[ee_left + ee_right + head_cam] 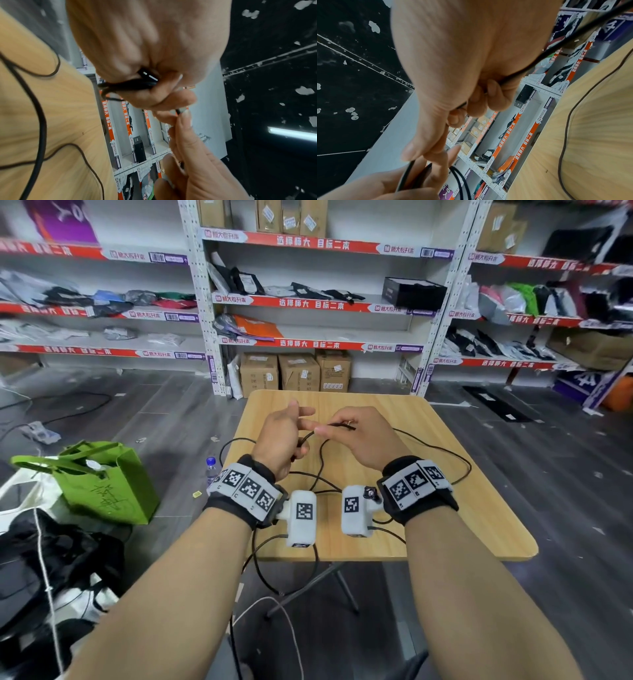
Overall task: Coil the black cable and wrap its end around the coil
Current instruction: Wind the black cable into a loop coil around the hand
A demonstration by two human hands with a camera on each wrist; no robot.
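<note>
The black cable (342,425) lies in loose loops over the wooden table (462,525) and hangs off its near edge. My left hand (286,436) grips a stretch of it in the curled lower fingers, with index and thumb stretched out. The left wrist view shows a black plug (148,75) and a few strands tucked in that palm. My right hand (359,436) pinches the cable close beside the left fingertips; its curled fingers (491,89) wrap the strand. Both hands hover above the table's middle, almost touching.
A green paper bag (106,484) and dark bags (51,559) stand on the floor to the left, with a water bottle (211,470) by the table edge. Shelves of parcels and cardboard boxes (298,371) stand behind the table. Loose cable loops (455,460) lie to the right.
</note>
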